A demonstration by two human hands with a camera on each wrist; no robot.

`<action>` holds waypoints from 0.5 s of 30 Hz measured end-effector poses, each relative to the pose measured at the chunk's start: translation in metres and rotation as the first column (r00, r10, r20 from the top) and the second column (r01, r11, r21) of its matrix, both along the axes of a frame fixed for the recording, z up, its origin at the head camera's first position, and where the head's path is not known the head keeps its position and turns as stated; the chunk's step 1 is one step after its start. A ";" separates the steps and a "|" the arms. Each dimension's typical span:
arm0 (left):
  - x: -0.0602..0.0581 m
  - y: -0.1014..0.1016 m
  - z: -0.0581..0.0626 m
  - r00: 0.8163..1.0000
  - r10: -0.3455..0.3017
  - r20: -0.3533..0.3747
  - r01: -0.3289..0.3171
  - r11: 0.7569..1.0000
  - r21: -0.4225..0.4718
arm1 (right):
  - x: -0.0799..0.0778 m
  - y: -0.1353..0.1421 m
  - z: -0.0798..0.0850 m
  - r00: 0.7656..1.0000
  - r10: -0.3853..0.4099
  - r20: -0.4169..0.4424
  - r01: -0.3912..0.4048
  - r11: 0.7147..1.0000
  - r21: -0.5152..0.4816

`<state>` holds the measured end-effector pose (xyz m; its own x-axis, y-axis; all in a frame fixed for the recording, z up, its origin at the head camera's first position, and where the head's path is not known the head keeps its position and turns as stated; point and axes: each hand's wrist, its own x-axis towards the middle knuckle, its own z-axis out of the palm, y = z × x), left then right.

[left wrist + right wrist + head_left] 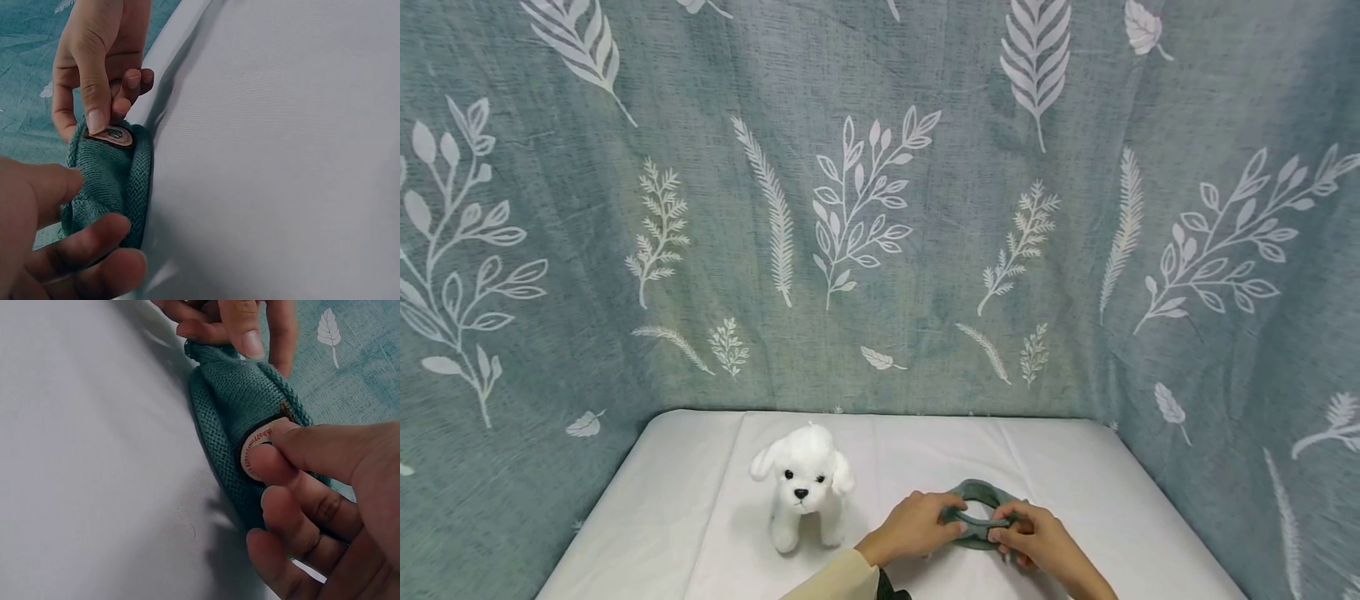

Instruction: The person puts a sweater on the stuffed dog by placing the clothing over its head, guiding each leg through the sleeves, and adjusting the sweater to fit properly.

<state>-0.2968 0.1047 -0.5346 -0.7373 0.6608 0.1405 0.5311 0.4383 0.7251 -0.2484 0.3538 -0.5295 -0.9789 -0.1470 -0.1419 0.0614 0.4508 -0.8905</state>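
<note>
A green knitted headband, looped into a ring, is held between both hands over the white tabletop. On its left part, my left hand pinches the knit between thumb and fingers. My right hand grips the right part, with thumb and forefinger at a round patch sewn on the band. Stitched edges of the headband roll outward in the left wrist view. Part of the patch is hidden under the right fingertips.
A white plush dog stands on the white-covered table, left of the hands. Blue-green curtains with white leaf prints hang behind the table and on both sides.
</note>
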 end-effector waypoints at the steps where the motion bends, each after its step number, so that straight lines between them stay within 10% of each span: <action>1: 0.000 0.000 0.000 1.000 -0.006 0.020 0.006 1.000 0.009 | 0.000 0.000 0.001 1.000 0.003 0.004 -0.003 1.000 -0.007; 15: -0.004 0.004 -0.004 0.994 -0.017 0.110 0.004 0.994 0.111 | -0.001 0.004 0.001 0.999 -0.004 0.042 0.004 1.000 0.006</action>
